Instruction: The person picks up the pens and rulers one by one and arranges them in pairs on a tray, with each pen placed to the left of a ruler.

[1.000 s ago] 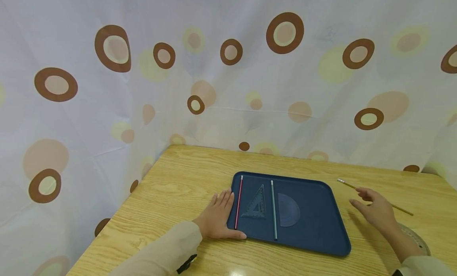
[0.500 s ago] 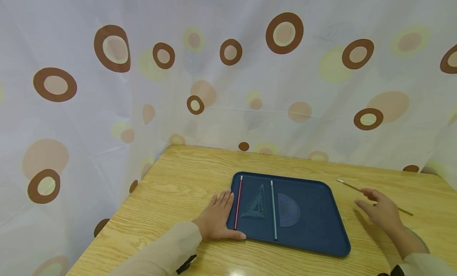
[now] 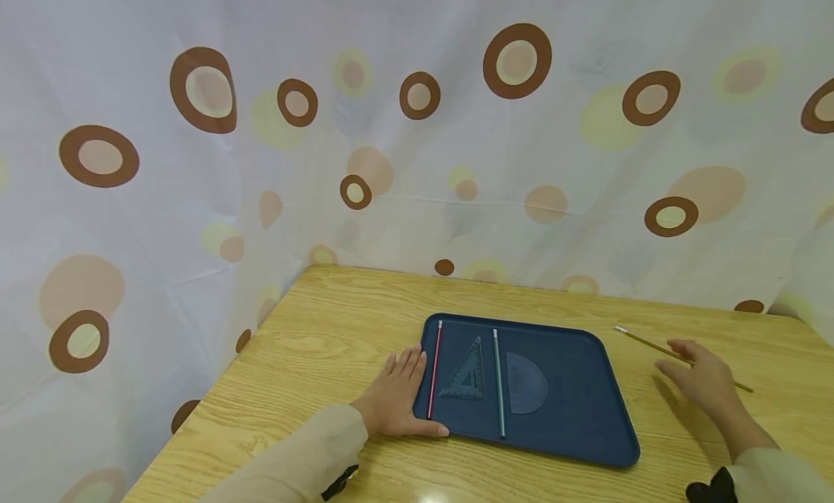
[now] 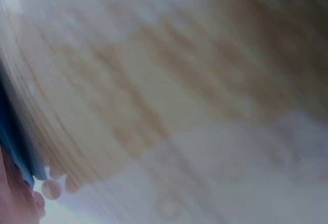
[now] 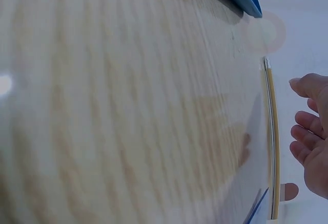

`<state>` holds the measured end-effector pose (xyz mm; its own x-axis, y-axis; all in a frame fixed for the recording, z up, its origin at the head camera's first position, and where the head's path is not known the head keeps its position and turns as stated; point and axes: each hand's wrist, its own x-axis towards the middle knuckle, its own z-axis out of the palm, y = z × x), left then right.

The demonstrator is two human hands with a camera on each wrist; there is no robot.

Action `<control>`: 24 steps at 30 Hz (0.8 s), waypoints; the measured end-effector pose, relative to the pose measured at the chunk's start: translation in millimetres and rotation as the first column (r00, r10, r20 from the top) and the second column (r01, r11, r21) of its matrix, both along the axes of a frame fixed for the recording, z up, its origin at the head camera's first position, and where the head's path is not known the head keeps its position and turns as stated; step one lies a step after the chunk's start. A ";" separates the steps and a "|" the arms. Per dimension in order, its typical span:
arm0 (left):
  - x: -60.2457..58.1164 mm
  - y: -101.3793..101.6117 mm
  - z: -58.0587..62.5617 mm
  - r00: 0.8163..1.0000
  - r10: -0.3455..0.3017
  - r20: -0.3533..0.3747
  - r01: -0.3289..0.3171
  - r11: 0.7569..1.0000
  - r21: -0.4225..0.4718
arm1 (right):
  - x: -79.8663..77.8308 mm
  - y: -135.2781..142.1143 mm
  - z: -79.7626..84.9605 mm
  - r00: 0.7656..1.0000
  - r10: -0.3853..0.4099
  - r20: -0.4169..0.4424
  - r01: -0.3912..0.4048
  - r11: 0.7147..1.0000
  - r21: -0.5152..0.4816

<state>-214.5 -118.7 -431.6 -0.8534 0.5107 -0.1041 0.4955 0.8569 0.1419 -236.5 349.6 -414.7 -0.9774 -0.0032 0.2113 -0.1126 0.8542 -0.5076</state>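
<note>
My left hand (image 3: 396, 400) rests on the left edge of a dark blue tray (image 3: 580, 398), its fingers straight and the thumb along the front rim. On the tray lie a red pencil (image 3: 435, 369), a clear set square (image 3: 478, 369), a green pencil (image 3: 499, 383) and a clear half-round protractor (image 3: 528, 383). To the right of the tray, a yellow pencil (image 3: 641, 339) with a white eraser end lies on the table. Over it hovers my right hand (image 3: 706, 380), fingers loosely bent, hiding its middle. In the right wrist view a gap shows between hand and yellow pencil (image 5: 274, 131).
Everything stands on a light wooden table (image 3: 352, 307). A white curtain (image 3: 391, 141) with brown and yellow circles hangs behind it and on the left. At the bottom of the right wrist view shows a thin blue edge (image 5: 257, 206), too little to identify.
My right hand has moved a little to the right along the yellow pencil. The curved ruler-like piece seen beside my right forearm is now hidden. My left hand and the tray stay put.
</note>
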 end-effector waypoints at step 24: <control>1.5 -0.6 3.8 1.000 -0.004 0.023 0.003 0.999 0.036 | -19.8 12.7 -4.1 0.996 0.012 0.086 -0.017 0.998 0.062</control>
<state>-213.0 -119.3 -427.7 -0.8490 0.5176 -0.1059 0.4949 0.8493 0.1839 -256.4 362.4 -418.8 -0.9917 -0.0279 0.1255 -0.0833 0.8831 -0.4617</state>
